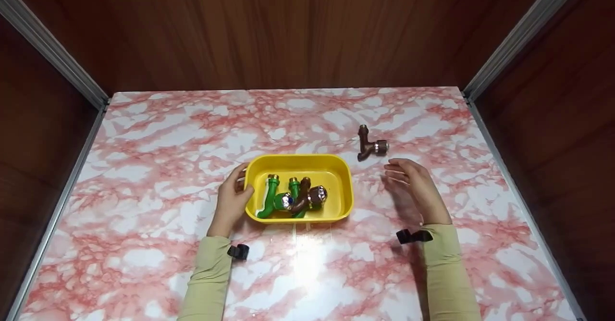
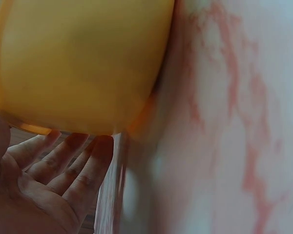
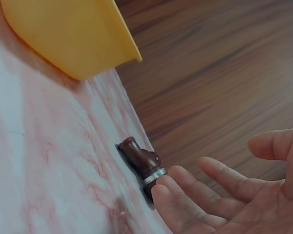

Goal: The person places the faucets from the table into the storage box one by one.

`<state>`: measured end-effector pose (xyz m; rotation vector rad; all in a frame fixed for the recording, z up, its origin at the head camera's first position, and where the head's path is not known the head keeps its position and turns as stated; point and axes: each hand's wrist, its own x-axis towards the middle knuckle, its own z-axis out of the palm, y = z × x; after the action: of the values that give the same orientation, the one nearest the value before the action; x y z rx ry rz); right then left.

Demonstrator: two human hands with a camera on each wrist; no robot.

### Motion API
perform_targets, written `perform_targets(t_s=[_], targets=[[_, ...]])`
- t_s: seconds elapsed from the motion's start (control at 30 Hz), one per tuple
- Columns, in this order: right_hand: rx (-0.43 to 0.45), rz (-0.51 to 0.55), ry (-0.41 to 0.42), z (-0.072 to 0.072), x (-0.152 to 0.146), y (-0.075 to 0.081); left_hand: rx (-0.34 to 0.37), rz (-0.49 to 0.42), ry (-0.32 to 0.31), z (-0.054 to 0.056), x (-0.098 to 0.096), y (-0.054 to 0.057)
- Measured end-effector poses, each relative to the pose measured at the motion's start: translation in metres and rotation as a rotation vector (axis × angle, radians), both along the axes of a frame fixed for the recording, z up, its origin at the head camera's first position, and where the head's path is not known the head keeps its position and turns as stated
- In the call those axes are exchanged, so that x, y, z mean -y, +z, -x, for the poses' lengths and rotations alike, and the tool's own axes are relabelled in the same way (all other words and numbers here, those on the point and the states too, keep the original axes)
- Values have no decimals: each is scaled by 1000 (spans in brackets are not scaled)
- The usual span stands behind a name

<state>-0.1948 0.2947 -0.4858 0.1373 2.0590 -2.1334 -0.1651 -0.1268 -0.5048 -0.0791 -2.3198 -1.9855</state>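
A yellow plastic tub (image 1: 338, 210) sits mid-table with two green taps (image 1: 272, 196) and a brown tap (image 1: 302, 198) inside. The brown one lies partly over a green one. My left hand (image 1: 233, 198) holds the tub's left end, thumb at the rim and fingers along the outer wall; in the left wrist view the fingers (image 2: 90, 178) meet the tub's side. Another brown tap (image 1: 365, 145) lies on the table beyond the tub's right end. My right hand (image 1: 418, 184) is near that tap, apart from it, with loosely extended fingers and nothing held.
The table (image 1: 144, 177) has a red and white marbled top. A dark wood-grain panel (image 1: 288, 32) stands along its back, and more panels with metal edging (image 1: 528, 28) flank both sides. Black straps (image 1: 414, 236) sit at both wrists.
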Motion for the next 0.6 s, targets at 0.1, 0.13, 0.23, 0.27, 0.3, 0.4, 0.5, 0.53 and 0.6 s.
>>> perform_targets(t_s=[0.1, 0.13, 0.23, 0.27, 0.3, 0.4, 0.5, 0.53, 0.6], targets=[[-10, 4, 0, 2, -2, -2, 1, 1, 0, 0, 0, 1], [-17, 6, 6, 3, -4, -4, 3, 2, 1, 0, 0, 1], [-39, 32, 14, 10, -13, -19, 6, 6, 1, 0, 0, 1], [-43, 38, 20, 14, -17, -26, 6, 7, -1, 0, 0, 1], [-47, 51, 23, 17, -21, -34, 7, 6, -1, 0, 0, 1], [-39, 68, 29, 28, -32, -53, 4, 1, -2, 1, 0, -1], [-16, 81, 20, 35, -38, -63, 10, -5, 8, 5, 2, -10], [-7, 82, 19, 35, -38, -62, 13, -3, 15, 7, 2, -15], [3, 91, 20, 35, -39, -62, 14, 3, 25, 10, 3, -24]])
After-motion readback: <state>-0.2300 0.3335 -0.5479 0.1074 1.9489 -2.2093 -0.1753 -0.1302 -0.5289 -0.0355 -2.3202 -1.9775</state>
